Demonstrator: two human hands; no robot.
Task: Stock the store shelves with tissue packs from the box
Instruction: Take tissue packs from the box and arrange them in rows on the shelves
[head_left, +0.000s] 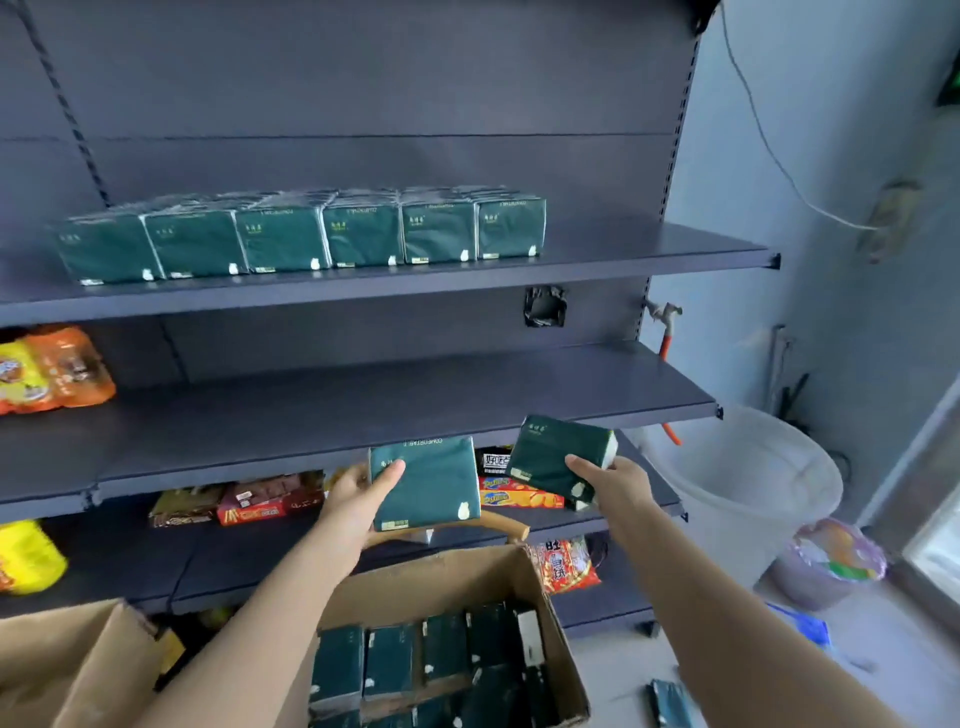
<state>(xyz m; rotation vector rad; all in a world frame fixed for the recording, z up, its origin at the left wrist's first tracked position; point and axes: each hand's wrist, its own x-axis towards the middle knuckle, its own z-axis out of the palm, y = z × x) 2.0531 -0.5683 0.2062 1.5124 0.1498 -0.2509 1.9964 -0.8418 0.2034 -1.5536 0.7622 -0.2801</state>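
My left hand (358, 493) grips a dark green tissue pack (428, 483) by its left side, thumb across the front. My right hand (615, 486) holds a second green tissue pack (556, 457), tilted, by its lower right end. Both packs hover in front of the middle shelf (363, 415), above the open cardboard box (441, 577), which holds several more green packs (415, 665). A row of several green tissue packs (301, 236) stands on the upper shelf (649, 254), with bare shelf to their right.
Orange snack bags (47, 369) sit at the middle shelf's left end. Snack boxes (270, 501) and a red packet (566, 566) lie on lower shelves. A white bucket (753, 473) and a bag (831, 561) stand right of the shelving. One green pack (670, 701) lies on the floor.
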